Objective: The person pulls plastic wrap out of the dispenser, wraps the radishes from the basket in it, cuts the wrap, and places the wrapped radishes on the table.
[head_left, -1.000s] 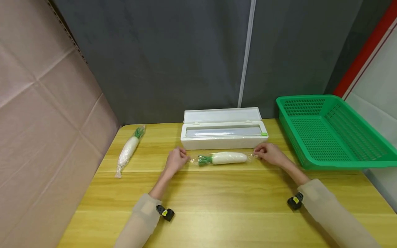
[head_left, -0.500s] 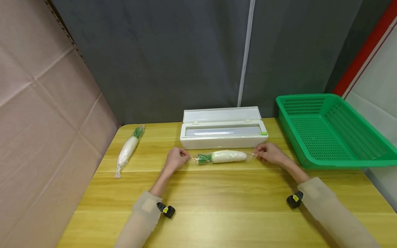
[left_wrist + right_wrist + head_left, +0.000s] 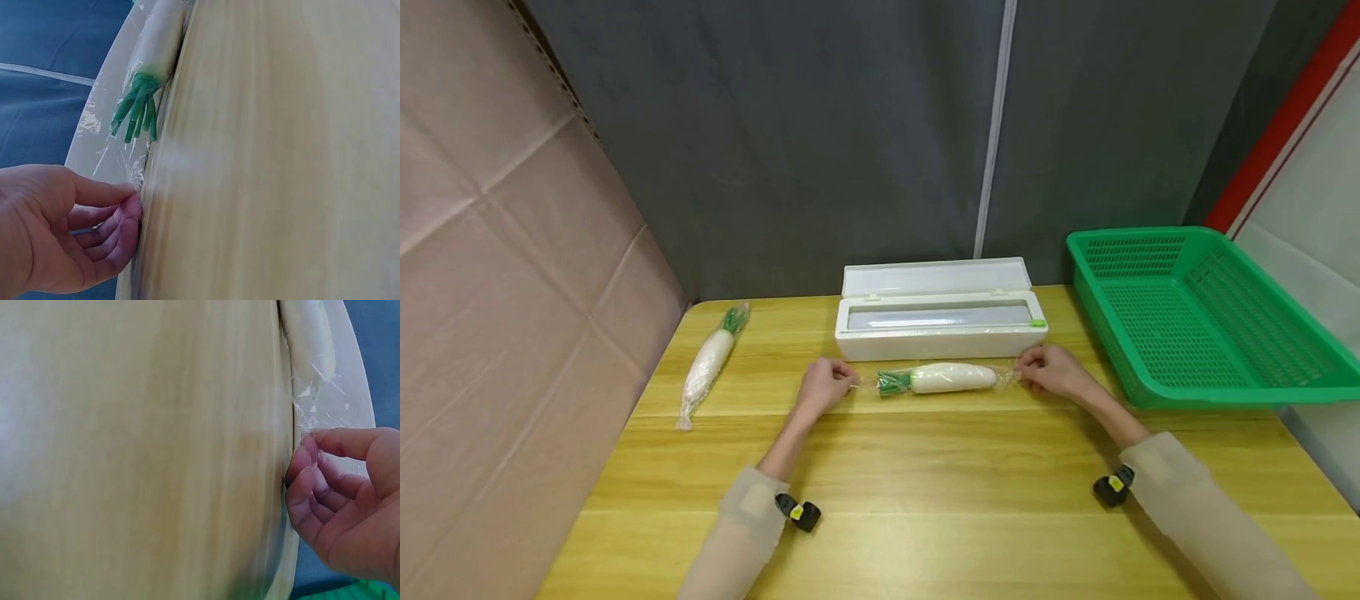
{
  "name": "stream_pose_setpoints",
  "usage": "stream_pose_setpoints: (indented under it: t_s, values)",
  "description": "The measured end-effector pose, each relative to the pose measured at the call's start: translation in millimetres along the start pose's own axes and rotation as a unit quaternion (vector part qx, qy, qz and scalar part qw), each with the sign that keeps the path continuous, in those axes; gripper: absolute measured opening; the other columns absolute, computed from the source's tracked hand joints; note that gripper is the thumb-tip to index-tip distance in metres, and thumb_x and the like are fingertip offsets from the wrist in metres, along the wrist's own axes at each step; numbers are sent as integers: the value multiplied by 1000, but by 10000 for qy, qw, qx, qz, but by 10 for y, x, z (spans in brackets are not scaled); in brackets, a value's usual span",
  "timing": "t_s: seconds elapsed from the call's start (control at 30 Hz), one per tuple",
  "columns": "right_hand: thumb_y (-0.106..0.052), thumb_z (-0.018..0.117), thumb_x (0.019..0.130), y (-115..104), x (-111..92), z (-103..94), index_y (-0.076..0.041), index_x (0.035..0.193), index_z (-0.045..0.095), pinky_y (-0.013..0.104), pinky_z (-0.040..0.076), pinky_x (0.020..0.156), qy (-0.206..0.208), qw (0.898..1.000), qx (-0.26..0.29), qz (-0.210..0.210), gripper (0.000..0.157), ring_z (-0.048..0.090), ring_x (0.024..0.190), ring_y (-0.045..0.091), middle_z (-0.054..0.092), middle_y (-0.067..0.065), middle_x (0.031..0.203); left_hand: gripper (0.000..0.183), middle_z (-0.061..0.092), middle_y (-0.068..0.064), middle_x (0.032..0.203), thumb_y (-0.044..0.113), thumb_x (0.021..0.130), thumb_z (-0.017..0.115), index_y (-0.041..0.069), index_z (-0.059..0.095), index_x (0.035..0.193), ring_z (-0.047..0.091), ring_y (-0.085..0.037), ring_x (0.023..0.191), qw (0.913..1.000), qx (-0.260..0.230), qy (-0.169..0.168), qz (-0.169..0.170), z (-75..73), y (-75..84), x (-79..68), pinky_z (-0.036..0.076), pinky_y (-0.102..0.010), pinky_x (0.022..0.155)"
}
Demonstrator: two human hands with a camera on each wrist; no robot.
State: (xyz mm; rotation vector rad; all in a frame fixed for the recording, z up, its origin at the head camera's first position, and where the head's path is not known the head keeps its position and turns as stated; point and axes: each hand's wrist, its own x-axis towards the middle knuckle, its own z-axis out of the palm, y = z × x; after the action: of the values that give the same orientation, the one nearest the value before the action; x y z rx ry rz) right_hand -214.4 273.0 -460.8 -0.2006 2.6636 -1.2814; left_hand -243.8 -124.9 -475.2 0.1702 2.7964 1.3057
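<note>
A white radish (image 3: 953,377) with short green stems (image 3: 139,106) lies sideways in clear plastic wrap, in front of the white wrap box. My left hand (image 3: 825,386) pinches the twisted end of the wrap beyond the stems, between thumb and forefinger. At the other end, my right hand (image 3: 1051,372) pinches the gathered wrap (image 3: 309,412) past the radish's tip. The film is drawn out between each hand and the radish. Both wrist views show the fingertips together on the film.
Behind the radish stands the white wrap box (image 3: 942,345), lid raised, with a roll inside and a green slider (image 3: 1037,323). Another wrapped radish (image 3: 709,367) lies at the table's left. A green basket (image 3: 1153,396) stands on the right. A dark curtain (image 3: 775,150) hangs behind the table (image 3: 925,500).
Both hands keep their pinch on the wrap ends and have barely shifted. The film by the left hand looks narrower and more twisted than before. The radish stays about where it was.
</note>
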Motion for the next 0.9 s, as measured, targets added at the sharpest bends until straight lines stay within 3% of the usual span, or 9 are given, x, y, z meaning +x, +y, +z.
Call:
stream_pose_setpoints:
  t_s: [0.43, 0.67, 0.9]
  values:
    - [-11, 63, 100, -20, -115, -36, 8, 104, 66, 28, 52, 60, -84, 9995, 298, -46, 19, 61, 71, 19, 67, 11, 84, 9, 69, -11, 79, 3, 91, 74, -6, 71, 92, 64, -18, 67, 9955, -864, -353, -153, -33, -34, -66, 55, -26, 61]
    - [-14, 60, 103, -10, -159, -63, 6, 105, 67, 28, 53, 64, -39, 9995, 274, -128, 22, 59, 76, 19, 64, 11, 87, 11, 71, -11, 82, 4, 94, 71, -5, 73, 100, 66, -19, 69, 9964, -780, -320, -20, -43, -14, -73, 53, -26, 60]
    - [-18, 62, 102, 11, -214, -100, 4, 111, 68, 28, 52, 60, 340, 9993, -73, -168, 25, 60, 74, 21, 65, 12, 86, 21, 71, -10, 85, 6, 93, 70, -6, 72, 111, 65, -18, 73, 9983, -544, -71, 212, -72, 14, -91, 51, -26, 64]
